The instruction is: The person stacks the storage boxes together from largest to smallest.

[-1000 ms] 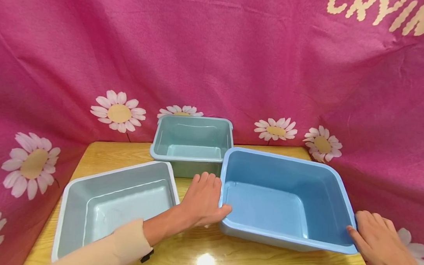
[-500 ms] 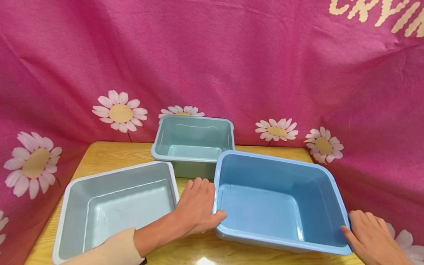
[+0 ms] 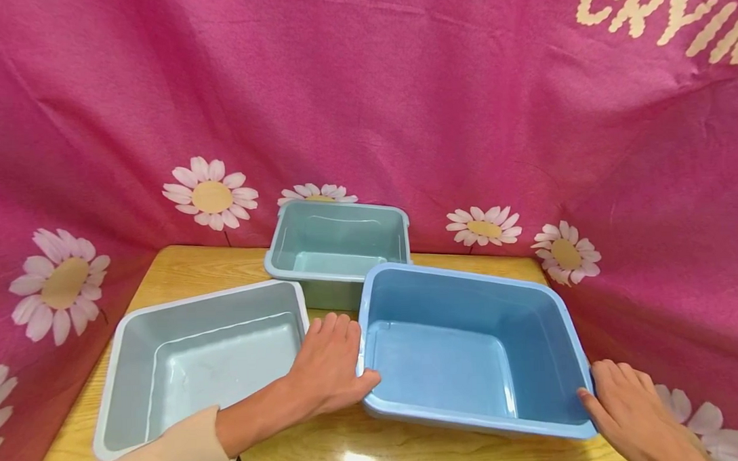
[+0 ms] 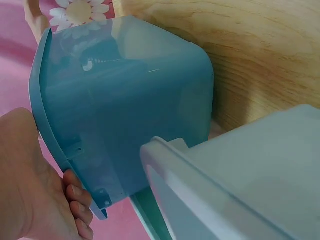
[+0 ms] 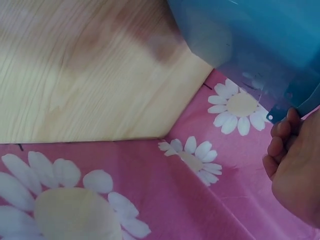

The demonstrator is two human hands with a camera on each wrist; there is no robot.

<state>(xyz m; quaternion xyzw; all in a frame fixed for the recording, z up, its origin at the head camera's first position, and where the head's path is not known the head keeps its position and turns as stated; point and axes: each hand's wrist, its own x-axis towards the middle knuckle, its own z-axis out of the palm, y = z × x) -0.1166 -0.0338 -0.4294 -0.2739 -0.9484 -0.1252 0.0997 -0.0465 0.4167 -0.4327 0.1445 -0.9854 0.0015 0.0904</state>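
Observation:
A large blue plastic bin [image 3: 441,363] stands at the right of the table, its open top facing up and nothing inside. My left hand [image 3: 329,361] grips its left rim, thumb over the edge; in the left wrist view the fingers [image 4: 77,200] curl under that rim. On the far side my right hand [image 3: 628,404] holds the right rim, its fingers [image 5: 282,135] hooked beneath the lip in the right wrist view. A grey bin [image 3: 227,364] sits to the left, partly behind my left forearm. Behind both is a smaller green bin [image 3: 339,238], its front right corner overlapped by the blue one.
The wooden table [image 3: 205,263] carries all three bins. A pink cloth [image 3: 364,88] with printed daisies and letters hangs close behind and along both sides. The grey bin's right rim is close to my left hand.
Both hands have shifted the blue bin to the left, bringing it nearer the grey bin and across more of the green bin's front. The grip on the rims stays the same.

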